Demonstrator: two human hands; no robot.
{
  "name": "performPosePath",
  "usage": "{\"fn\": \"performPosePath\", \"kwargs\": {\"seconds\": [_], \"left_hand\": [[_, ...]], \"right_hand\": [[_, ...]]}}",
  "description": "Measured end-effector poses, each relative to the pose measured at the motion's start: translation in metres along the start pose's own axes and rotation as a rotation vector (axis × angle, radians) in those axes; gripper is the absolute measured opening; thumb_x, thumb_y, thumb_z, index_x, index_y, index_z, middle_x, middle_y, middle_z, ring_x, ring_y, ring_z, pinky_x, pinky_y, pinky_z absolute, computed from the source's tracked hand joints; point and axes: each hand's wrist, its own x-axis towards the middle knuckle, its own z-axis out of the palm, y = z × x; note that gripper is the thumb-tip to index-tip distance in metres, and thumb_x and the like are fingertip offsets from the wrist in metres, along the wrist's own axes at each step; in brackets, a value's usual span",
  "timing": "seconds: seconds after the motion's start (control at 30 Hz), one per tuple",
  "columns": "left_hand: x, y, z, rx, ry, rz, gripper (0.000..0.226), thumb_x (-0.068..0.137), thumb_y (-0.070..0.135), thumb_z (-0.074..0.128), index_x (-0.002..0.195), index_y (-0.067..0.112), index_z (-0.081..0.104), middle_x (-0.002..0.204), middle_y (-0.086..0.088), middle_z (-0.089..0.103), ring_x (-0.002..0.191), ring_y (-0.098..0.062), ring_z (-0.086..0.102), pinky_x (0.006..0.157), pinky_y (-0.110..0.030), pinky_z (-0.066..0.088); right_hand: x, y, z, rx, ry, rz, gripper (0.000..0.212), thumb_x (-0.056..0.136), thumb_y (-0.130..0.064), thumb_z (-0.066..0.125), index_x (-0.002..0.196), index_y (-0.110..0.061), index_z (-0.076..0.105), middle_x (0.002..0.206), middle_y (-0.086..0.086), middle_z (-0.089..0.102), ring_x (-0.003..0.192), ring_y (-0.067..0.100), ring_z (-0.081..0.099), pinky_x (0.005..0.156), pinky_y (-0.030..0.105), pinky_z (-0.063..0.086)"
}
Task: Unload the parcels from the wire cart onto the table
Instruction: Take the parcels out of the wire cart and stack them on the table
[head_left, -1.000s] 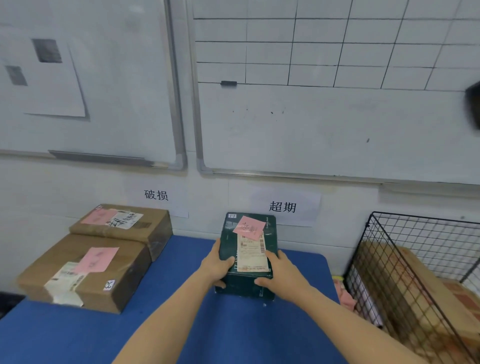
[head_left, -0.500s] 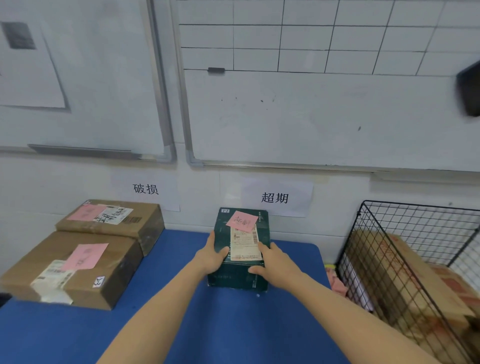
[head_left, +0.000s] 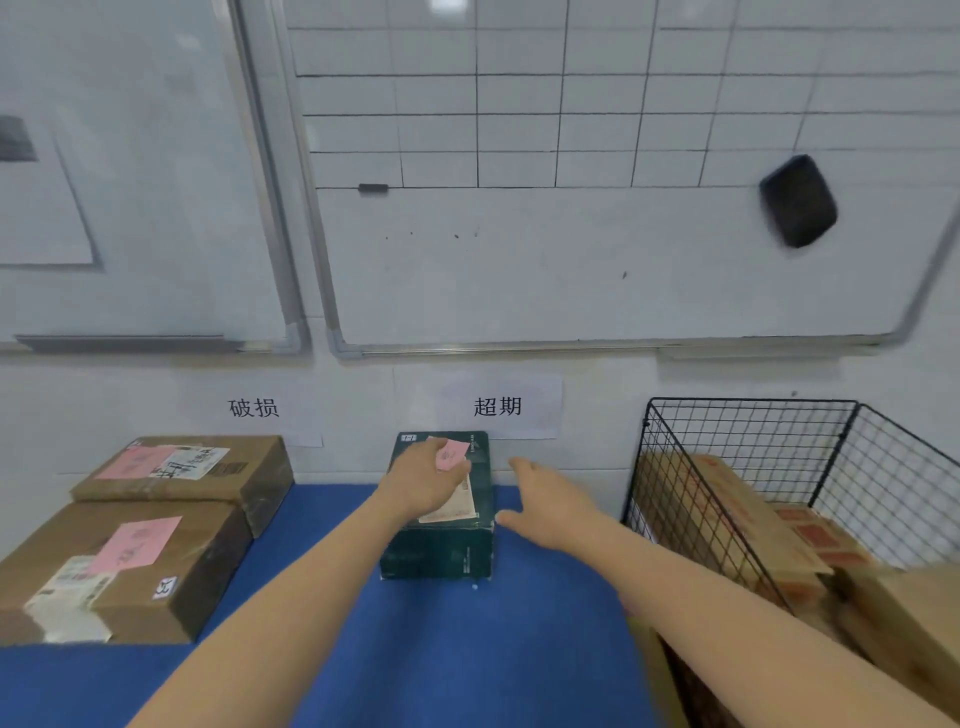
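A dark green parcel (head_left: 441, 545) with a shipping label and a pink note (head_left: 451, 453) stands on the blue table (head_left: 426, 649) against the wall. My left hand (head_left: 421, 483) lies on its top with the fingers resting flat near the pink note. My right hand (head_left: 545, 506) hovers just right of the parcel, fingers spread and holding nothing. The black wire cart (head_left: 748, 467) stands at the table's right end and holds several brown cardboard parcels (head_left: 727, 519).
Two brown cardboard boxes with pink notes, a nearer one (head_left: 119, 571) and a farther one (head_left: 187, 473), sit on the table's left side. Paper signs are taped to the wall above the table. Whiteboards hang higher up.
Both hands held the green parcel's sides before. Now the right hand has let go and moved right, and the left hand has slid onto the parcel's top. The parcel sits farther back.
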Motion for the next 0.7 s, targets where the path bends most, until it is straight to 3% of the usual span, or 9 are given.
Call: {"fn": "performPosePath", "kwargs": {"seconds": [0.3, 0.53, 0.7], "left_hand": [[-0.023, 0.106, 0.029, 0.009, -0.033, 0.144, 0.054, 0.096, 0.036, 0.050, 0.143, 0.010, 0.039, 0.147, -0.003, 0.042, 0.133, -0.017, 0.042, 0.106, -0.024, 0.030], [-0.028, 0.214, 0.096, -0.041, -0.021, 0.220, 0.046, 0.096, 0.033, 0.051, 0.136, 0.009, 0.047, 0.140, -0.004, 0.050, 0.123, -0.018, 0.052, 0.099, -0.024, 0.037], [-0.026, 0.278, 0.156, -0.031, -0.051, 0.170, 0.049, 0.096, 0.035, 0.051, 0.137, 0.008, 0.046, 0.141, -0.009, 0.048, 0.128, -0.022, 0.047, 0.104, -0.029, 0.036]], "right_hand": [[-0.056, 0.065, -0.065, -0.045, 0.145, 0.000, 0.063, 0.091, -0.037, 0.057, 0.142, -0.010, 0.031, 0.140, 0.011, 0.047, 0.126, 0.028, 0.047, 0.100, 0.040, 0.042], [-0.103, 0.175, -0.109, -0.036, 0.220, 0.055, 0.065, 0.091, -0.039, 0.056, 0.145, -0.013, 0.031, 0.142, 0.009, 0.047, 0.126, 0.025, 0.048, 0.101, 0.042, 0.044], [-0.130, 0.260, -0.130, -0.056, 0.180, 0.088, 0.066, 0.092, -0.039, 0.057, 0.146, -0.010, 0.031, 0.143, 0.008, 0.045, 0.128, 0.024, 0.047, 0.103, 0.039, 0.044]]}}
